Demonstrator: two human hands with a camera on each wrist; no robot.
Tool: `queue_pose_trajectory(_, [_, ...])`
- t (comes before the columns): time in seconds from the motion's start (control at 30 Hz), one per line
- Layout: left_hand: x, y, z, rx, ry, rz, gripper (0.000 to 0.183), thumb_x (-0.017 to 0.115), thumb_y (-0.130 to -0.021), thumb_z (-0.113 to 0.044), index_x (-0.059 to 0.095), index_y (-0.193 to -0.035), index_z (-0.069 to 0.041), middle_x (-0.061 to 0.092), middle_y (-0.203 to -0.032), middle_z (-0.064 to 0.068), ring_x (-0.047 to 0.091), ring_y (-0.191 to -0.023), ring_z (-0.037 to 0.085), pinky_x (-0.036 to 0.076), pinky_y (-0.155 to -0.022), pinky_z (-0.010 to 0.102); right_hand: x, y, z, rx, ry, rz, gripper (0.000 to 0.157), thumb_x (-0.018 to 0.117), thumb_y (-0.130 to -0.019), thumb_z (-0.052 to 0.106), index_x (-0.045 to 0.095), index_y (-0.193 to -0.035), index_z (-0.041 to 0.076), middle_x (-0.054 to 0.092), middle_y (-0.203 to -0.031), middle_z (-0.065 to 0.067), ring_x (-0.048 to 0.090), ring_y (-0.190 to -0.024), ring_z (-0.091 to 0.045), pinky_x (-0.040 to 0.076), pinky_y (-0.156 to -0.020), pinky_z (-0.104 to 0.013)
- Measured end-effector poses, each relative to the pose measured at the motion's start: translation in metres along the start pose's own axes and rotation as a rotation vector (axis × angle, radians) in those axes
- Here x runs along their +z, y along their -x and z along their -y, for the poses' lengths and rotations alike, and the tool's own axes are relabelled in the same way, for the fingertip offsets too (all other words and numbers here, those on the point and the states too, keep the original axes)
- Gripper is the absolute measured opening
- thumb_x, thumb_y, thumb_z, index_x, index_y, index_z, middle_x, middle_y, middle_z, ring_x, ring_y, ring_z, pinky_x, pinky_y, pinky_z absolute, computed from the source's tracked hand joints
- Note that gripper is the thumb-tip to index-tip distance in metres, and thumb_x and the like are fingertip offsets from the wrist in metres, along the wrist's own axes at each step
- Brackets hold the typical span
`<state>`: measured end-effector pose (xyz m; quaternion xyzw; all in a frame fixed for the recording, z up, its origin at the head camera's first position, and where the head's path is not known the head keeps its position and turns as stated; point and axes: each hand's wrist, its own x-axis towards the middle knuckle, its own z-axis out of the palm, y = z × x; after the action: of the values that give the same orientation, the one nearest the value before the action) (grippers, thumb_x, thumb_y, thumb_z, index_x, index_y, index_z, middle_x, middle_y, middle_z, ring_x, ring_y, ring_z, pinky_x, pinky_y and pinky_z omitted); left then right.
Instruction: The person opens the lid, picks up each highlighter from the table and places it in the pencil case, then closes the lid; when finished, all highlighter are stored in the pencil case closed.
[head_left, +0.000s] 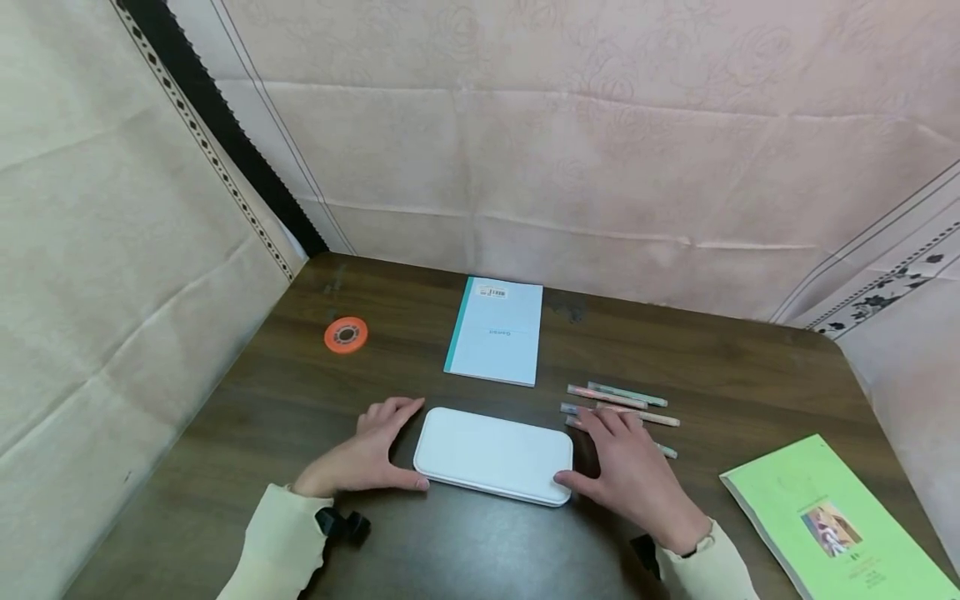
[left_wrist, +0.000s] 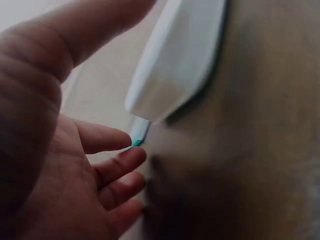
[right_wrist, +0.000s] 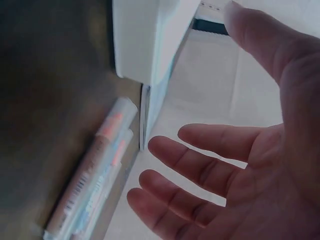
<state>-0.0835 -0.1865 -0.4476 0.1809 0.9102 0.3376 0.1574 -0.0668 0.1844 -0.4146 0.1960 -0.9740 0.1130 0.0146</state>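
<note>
A flat white case (head_left: 492, 455) with rounded corners lies on the dark wooden table, its smooth lid facing up. At its left end is my left hand (head_left: 367, 458), thumb and fingers spread apart around the corner. In the left wrist view a gap shows between that hand's fingers and the case (left_wrist: 175, 60). My right hand (head_left: 626, 462) is at the right end, its thumb close to the case's edge and its fingers over several pens (head_left: 630, 415). The right wrist view has these fingers extended, with nothing in the palm, and the pens (right_wrist: 90, 170) beside the case.
Behind the case lies a light blue notebook (head_left: 495, 333) with a teal spine. An orange round disc (head_left: 346, 335) sits at the back left. A green book (head_left: 832, 517) with a small picture lies at the front right. Pale cloth (head_left: 562, 167) hangs behind the table.
</note>
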Motion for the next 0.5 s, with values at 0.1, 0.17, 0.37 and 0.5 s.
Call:
queue_pose_trajectory(0.1, [0.004,-0.001,0.002,0.014,-0.013,-0.018,0.112,0.083,-0.068,-0.054,0.029,-0.154,-0.008,0.033,-0.149,0.013,0.027,-0.130,0.033,0.021,-0.102,0.056,0.004,0.000,0.002,-0.009,0.021,0.041,0.088,0.075,-0.072,0.065,0.056,-0.135,0.006,0.059,-0.131,-0.012,0.051,-0.122,-0.036,0.042,-0.102,-0.050])
queue_pose_trajectory(0.17, [0.007,-0.002,0.002,0.019,-0.024,-0.030,0.113,0.084,-0.067,-0.054,0.029,-0.154,-0.008,0.033,-0.148,0.012,0.028,-0.129,0.032,0.021,-0.099,0.054,0.007,0.000,0.004,-0.012,0.041,0.073,0.093,0.074,-0.070,0.068,0.054,-0.136,0.007,0.058,-0.132,-0.012,0.050,-0.122,-0.036,0.042,-0.101,-0.050])
queue_pose_trajectory(0.37, [0.013,-0.005,0.003,0.032,-0.052,-0.053,0.114,0.086,-0.064,-0.054,0.030,-0.154,-0.012,0.035,-0.145,0.011,0.030,-0.125,0.030,0.021,-0.095,0.050,0.011,-0.001,0.008,-0.032,0.087,0.137,0.103,0.076,-0.065,0.071,0.050,-0.140,0.005,0.055,-0.136,-0.014,0.049,-0.120,-0.037,0.042,-0.100,-0.050])
queue_pose_trajectory(0.5, [0.016,-0.008,0.003,0.048,-0.048,-0.059,0.111,0.085,-0.065,-0.052,0.030,-0.153,-0.013,0.037,-0.143,0.010,0.031,-0.123,0.029,0.021,-0.094,0.049,0.012,-0.002,0.011,-0.051,0.082,0.157,0.103,0.078,-0.064,0.070,0.051,-0.138,0.004,0.055,-0.135,-0.014,0.049,-0.119,-0.035,0.042,-0.099,-0.049])
